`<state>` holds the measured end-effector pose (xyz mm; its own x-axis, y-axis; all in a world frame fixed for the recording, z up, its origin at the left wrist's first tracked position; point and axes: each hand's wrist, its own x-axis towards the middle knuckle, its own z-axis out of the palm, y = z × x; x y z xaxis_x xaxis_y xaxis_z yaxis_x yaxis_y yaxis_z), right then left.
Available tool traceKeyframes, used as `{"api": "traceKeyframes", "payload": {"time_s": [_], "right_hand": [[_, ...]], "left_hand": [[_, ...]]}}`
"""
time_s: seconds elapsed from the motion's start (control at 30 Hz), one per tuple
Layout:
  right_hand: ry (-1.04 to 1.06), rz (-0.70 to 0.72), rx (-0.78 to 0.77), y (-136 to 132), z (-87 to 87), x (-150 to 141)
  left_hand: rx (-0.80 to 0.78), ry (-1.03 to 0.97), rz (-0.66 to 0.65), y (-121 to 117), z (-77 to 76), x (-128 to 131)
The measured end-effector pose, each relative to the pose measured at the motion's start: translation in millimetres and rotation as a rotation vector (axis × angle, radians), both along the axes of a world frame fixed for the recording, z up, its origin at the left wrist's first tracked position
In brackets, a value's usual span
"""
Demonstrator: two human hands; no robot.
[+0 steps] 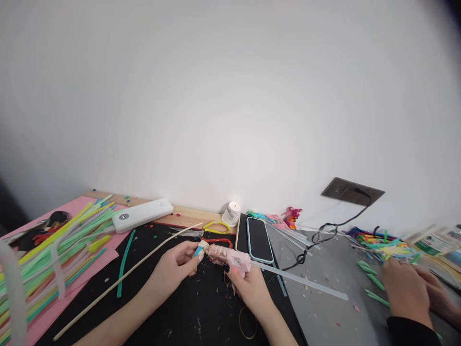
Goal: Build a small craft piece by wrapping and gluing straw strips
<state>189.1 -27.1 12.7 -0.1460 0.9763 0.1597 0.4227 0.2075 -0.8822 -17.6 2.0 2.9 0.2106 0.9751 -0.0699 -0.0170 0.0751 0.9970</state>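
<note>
My right hand [249,287] is wrapped round a pale pink hot glue gun [239,260], its nozzle end crusted with glue and pointing left. A long translucent glue stick [302,278] sticks out of the gun's back end. Between thumb and fingers, my left hand [175,266] pinches a small blue and cream-coloured piece [200,248]. That piece is right by the nozzle; I cannot tell whether they touch. Just behind both hands lie scissors [217,227] with yellow and red handles. A long thin wooden stick [122,279] runs diagonally past my left forearm.
Left, bundled pipe cleaners [77,245] lie on pink sheets [104,269], beside a white device [144,215]. A white cup [231,214], a phone [260,240] and a small pink figure [292,217] stand or lie behind. A black cable [320,235] reaches the wall socket. At right, another person's hands [406,288] work.
</note>
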Motion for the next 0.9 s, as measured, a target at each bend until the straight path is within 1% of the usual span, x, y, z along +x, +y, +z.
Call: {"api": "traceKeyframes", "payload": {"time_s": [0.1, 0.27, 0.37, 0.5, 0.6, 0.7, 0.9], "right_hand": [[0.011, 0.017, 0.006, 0.7, 2.7, -0.8], [0.047, 0.034, 0.016, 1.1, 7.2, -3.1], [0.043, 0.024, 0.021, 0.9, 5.1, -2.9], [0.043, -0.006, 0.002, 1.5, 0.1, -1.8], [0.047, -0.017, -0.014, 2.1, -1.2, -1.7], [0.053, -0.001, 0.003, 1.9, -0.2, -2.3], [0.057, 0.026, 0.005, 1.0, 0.9, -3.1]], "left_hand": [[0.092, 0.055, 0.022, 1.5, -2.6, -0.9], [0.181, 0.163, 0.062, 1.4, -3.0, -2.4], [0.203, 0.205, 0.097, 0.5, -2.7, -2.4], [0.204, 0.211, 0.142, 0.1, -0.2, -1.7], [0.240, 0.219, 0.143, -0.6, 2.6, -1.7], [0.312, 0.257, 0.129, -1.2, 3.1, -2.7], [0.471, 0.362, 0.164, 0.6, 0.4, -5.2]]}}
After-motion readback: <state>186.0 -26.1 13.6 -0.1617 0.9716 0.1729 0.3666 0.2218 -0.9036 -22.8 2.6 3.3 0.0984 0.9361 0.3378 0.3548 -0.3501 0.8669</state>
